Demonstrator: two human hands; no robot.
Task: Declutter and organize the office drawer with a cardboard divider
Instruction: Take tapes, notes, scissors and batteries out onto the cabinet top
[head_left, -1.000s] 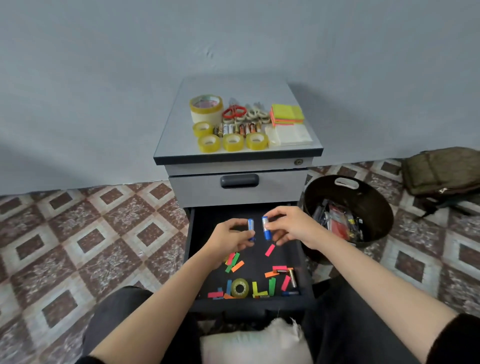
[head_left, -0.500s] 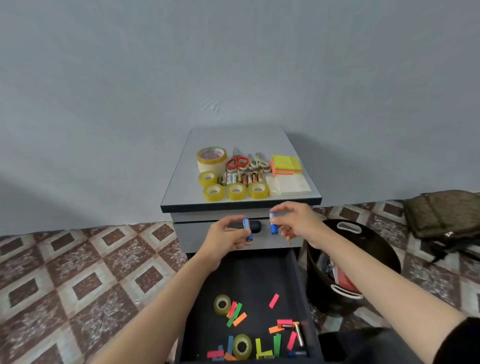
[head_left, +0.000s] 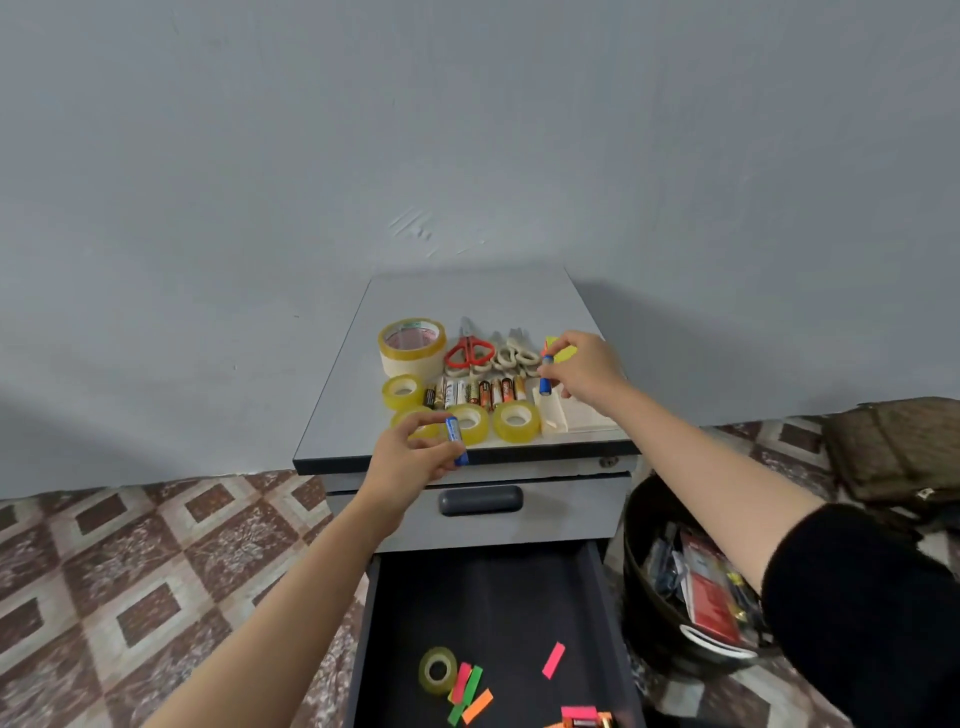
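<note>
Black matte lining covers the floor of the open metal drawer, the nearest thing on my feed. On it lie a small translucent yellow tape roll, a flat pink paper strip and a loose clutch of green and orange paper strips just beside the roll. To the right, on the patterned tile floor, stands a round black plastic bin with glossy packets inside. Farther up, the left hand pinches a blue cylindrical battery upright between thumb and curled fingers, in front of the cabinet's dark front edge. Beyond it, on the smooth grey laminate cabinet top, I see small glossy yellow tape rolls, a row of mixed batteries lying side by side, a wide cream tape roll, red-handled scissors and white-handled scissors. The right hand grips a second blue battery upright in its fingertips at the right end of that row, just above a white paper pad. A plain grey-blue wall closes the view.
</note>
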